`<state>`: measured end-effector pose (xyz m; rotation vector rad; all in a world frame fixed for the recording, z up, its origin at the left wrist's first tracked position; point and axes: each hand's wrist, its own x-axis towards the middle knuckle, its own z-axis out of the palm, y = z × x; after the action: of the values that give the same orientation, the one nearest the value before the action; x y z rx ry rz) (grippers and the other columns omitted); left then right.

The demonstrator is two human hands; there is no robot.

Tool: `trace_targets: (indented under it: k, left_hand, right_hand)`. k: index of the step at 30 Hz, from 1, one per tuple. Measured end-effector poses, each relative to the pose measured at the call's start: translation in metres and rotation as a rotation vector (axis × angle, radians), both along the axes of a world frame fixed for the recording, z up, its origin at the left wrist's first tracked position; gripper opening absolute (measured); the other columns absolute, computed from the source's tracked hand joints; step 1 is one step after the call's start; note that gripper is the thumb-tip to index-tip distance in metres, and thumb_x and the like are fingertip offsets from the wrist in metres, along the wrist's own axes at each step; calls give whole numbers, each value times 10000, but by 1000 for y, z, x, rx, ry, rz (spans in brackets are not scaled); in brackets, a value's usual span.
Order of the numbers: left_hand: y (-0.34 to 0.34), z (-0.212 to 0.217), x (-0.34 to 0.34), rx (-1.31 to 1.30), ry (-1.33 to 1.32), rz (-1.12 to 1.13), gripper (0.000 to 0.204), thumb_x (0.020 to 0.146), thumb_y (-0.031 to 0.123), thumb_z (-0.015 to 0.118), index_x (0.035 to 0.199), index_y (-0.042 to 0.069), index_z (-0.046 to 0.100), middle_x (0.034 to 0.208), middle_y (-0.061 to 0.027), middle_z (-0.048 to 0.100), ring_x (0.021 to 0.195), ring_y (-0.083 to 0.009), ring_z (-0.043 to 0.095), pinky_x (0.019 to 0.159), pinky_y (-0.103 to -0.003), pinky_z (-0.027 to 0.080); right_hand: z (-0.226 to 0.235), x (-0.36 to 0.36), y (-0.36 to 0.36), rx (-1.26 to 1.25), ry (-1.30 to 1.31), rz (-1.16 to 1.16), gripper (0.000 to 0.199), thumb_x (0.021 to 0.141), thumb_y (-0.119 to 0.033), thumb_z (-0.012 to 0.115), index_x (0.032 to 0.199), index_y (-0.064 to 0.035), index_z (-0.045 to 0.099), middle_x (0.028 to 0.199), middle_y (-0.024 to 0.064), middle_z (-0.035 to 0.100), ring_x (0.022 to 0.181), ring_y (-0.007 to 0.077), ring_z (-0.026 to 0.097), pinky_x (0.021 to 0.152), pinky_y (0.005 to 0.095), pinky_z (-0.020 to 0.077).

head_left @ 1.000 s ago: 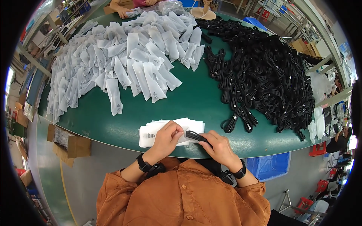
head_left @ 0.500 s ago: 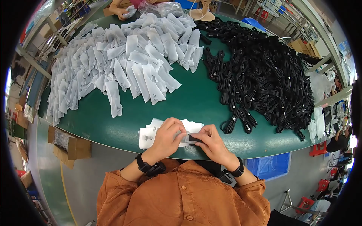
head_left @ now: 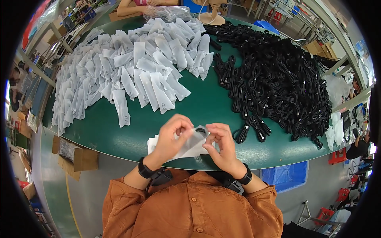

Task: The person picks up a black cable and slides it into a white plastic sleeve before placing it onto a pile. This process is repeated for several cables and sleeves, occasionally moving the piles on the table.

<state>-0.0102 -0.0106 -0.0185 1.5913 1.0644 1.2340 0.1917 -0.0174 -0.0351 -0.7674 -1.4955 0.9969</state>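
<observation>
The left hand (head_left: 170, 137) is nearly closed, thumb and fingertips pinching the edge of a translucent bag (head_left: 192, 142). The right hand (head_left: 224, 150) is half curled, thumb apart from the fingers, fingertips at the bag's upper right edge — whether they grip it, I cannot tell. Between the hands, a coiled black cable (head_left: 201, 130) shows at the bag's top. Below them lie flat white bags (head_left: 152, 145) on a green table (head_left: 137, 137). Beyond the left hand, heaped pouches (head_left: 123, 75); beyond the right — piled black cables (head_left: 278, 83).
</observation>
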Motion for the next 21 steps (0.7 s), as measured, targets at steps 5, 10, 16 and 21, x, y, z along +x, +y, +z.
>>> trace_targets:
  k: [5, 10, 16, 21]
  left_hand:
    - [52, 35, -61, 118, -123, 414, 142, 948, 113, 643, 1056, 22, 626, 1040, -39, 599, 812, -99, 530, 722, -220, 439]
    - [29, 34, -51, 318, 337, 511, 217, 890, 94, 686, 1092, 36, 629, 1058, -59, 608, 887, -148, 572, 753, -256, 463]
    - [-34, -28, 8, 154, 516, 8, 248, 805, 101, 766, 993, 12, 631, 940, -108, 576, 853, -270, 595, 794, -367, 490]
    - [-38, -54, 21, 300, 660, 123, 193, 796, 109, 766, 895, 18, 627, 870, -95, 570, 810, -311, 593, 760, -396, 486]
  right_hand:
    - [19, 45, 12, 194, -704, -318, 320, 841, -60, 756, 1123, -31, 607, 1025, 185, 572, 771, 277, 620, 674, 335, 525]
    - [-16, 93, 10, 116, -1363, -614, 315, 871, -123, 727, 1160, -62, 616, 1011, 216, 570, 763, 383, 603, 698, 384, 525]
    - [-33, 90, -2, 67, -1031, -473, 317, 913, -46, 662, 1224, -46, 604, 1016, 207, 619, 802, 346, 647, 739, 352, 540]
    - [-27, 71, -17, -273, -429, -163, 353, 926, 34, 596, 1271, -37, 579, 1074, 211, 654, 881, 269, 681, 771, 306, 546]
